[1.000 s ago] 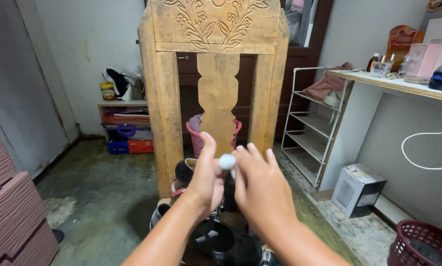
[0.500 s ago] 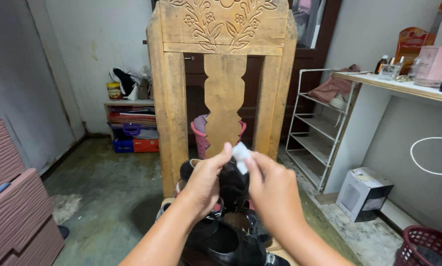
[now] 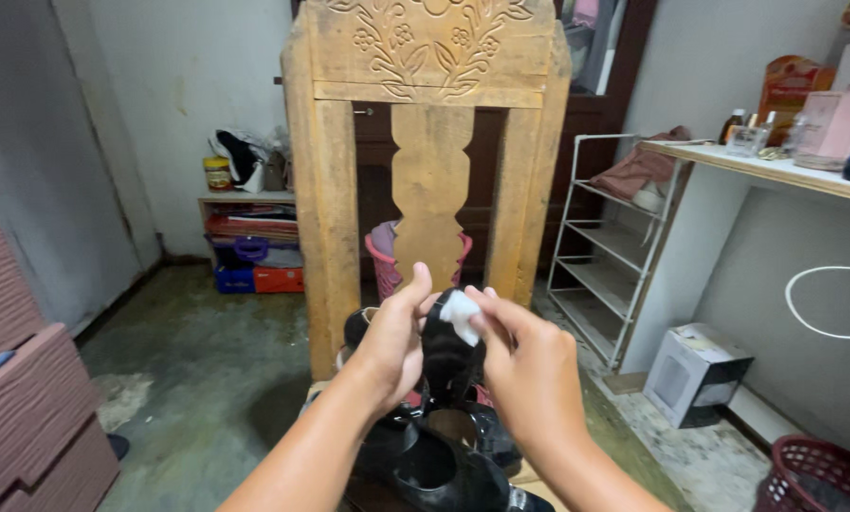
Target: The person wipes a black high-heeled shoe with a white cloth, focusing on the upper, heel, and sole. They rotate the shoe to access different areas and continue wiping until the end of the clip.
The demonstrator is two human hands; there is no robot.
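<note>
My left hand [image 3: 393, 343] grips a black shoe [image 3: 447, 360] upright in front of me, thumb raised along its side. My right hand [image 3: 529, 365] pinches a small white wad [image 3: 461, 313], a tissue or cotton piece, and presses it against the top of that shoe. Below the hands, several more black shoes [image 3: 425, 465] lie on the seat of a carved wooden chair [image 3: 423, 142], whose tall back rises just behind the hands.
A pink basket [image 3: 384, 265] stands behind the chair. A white wire rack [image 3: 600, 256] and a shelf with bottles [image 3: 776, 161] are on the right, with a cardboard box [image 3: 695, 370] and a maroon basket [image 3: 818, 479] on the floor. A low shelf [image 3: 249, 237] stands at back left.
The white wad has come down from above my fingertips onto the top of the black shoe. Both hands have dropped slightly, and the view has shifted a little.
</note>
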